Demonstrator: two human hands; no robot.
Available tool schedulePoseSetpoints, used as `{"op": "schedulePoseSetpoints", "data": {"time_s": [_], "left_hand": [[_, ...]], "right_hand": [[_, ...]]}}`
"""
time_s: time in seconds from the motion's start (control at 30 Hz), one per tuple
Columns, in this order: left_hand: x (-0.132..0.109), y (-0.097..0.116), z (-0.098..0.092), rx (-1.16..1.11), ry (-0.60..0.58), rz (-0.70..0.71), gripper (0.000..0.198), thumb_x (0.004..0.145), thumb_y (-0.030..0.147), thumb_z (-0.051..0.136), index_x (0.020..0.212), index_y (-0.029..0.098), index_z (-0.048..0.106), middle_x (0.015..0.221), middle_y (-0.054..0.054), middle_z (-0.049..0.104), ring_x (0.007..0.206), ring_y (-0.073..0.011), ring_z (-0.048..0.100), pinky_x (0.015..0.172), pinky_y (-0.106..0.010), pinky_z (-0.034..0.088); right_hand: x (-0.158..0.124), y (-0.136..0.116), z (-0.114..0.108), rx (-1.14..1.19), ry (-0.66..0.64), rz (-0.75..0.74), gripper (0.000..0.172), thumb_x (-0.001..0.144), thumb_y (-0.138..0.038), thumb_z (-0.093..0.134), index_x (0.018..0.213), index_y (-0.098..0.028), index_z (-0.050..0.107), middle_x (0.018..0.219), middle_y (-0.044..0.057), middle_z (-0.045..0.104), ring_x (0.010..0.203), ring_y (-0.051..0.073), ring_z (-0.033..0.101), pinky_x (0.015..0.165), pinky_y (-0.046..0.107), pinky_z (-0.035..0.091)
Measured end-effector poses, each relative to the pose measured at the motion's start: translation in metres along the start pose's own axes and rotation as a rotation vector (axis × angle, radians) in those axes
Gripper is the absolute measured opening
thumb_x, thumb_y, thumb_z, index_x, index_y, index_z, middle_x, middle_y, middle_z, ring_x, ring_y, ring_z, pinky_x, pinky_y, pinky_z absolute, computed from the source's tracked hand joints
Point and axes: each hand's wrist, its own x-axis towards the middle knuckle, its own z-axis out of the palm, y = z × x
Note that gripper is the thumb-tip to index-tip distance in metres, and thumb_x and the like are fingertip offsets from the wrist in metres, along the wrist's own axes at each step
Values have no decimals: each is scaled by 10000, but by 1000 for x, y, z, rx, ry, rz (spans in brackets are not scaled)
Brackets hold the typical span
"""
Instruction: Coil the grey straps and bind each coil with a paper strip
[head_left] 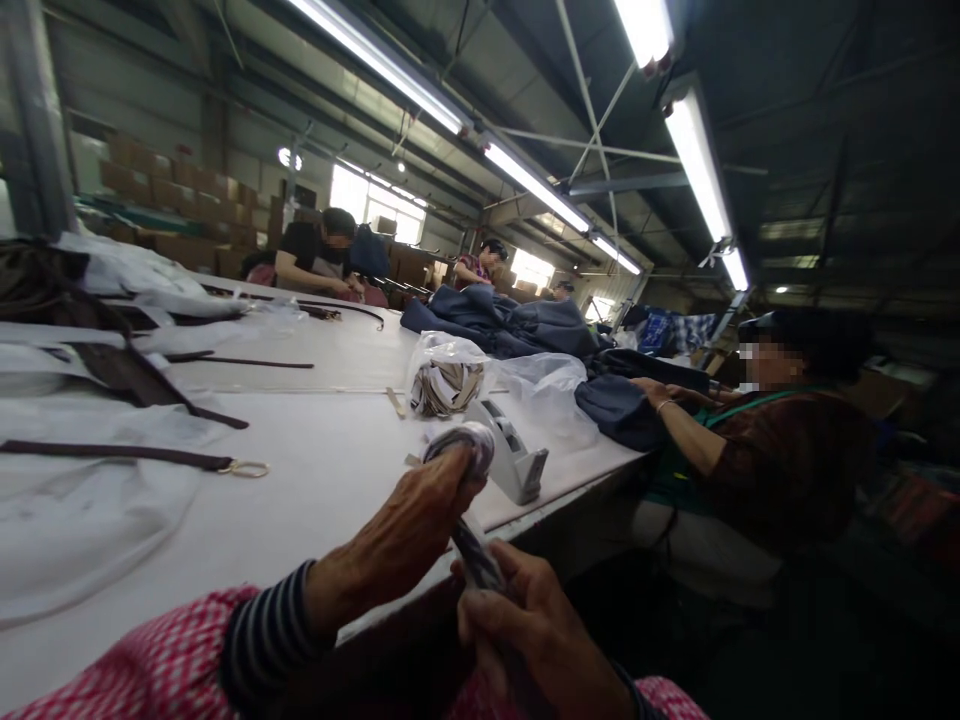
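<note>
My left hand is closed around the looped upper end of a dark strap that looks wrapped in shiny clear plastic. Lower down, my right hand pinches the same strap between thumb and fingers. The strap's lower part runs down into shadow. Just beyond my left hand stands a grey tape dispenser near the table edge. Behind it, a bundle of beige strips sits in a clear plastic bag. To the left lies a dark brown strap with a gold-coloured metal ring at its end.
More brown straps and plastic sheets cover the left of the white table. Dark blue bags are piled at its far side. A co-worker handles one on the right; other people work farther back. Cartons are stacked behind.
</note>
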Motion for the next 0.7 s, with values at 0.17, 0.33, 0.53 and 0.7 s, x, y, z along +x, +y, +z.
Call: {"op": "schedulePoseSetpoints", "data": {"time_s": [0.17,0.33,0.53,0.7], "left_hand": [[-29,-18,-11,479,-277,237,211,1029,391,481,1005,193,550,917,-60,624,747,-207,529,690,-323,336],[-45,-17,-29,577,-393,64,321,1006,482,520,850,202,533,762,-13,587,609,-173,441,597,-316,229],[-52,7,-50,82,-502,-226,483,1046,506,386,744,199,602,682,-6,567,584,-142,447,568,-267,291],[-52,12,-53,-498,-248,-605,554,947,612,526,682,156,695,560,-35,555,499,-137,455,471,-240,322]], "right_hand": [[3,-28,-26,-126,-141,169,365,841,-331,751,1111,-137,601,718,6,685,358,42,451,339,131,310],[17,-44,-41,-541,-157,90,355,850,-395,767,1107,-169,673,708,-23,646,519,85,496,468,173,365],[29,-40,-32,-1131,-115,-350,410,1067,-425,432,815,-181,643,784,13,610,729,146,571,694,265,391],[36,-9,-2,-850,209,-437,468,1083,-467,350,749,-197,536,599,-30,455,546,116,465,575,268,336]]}}
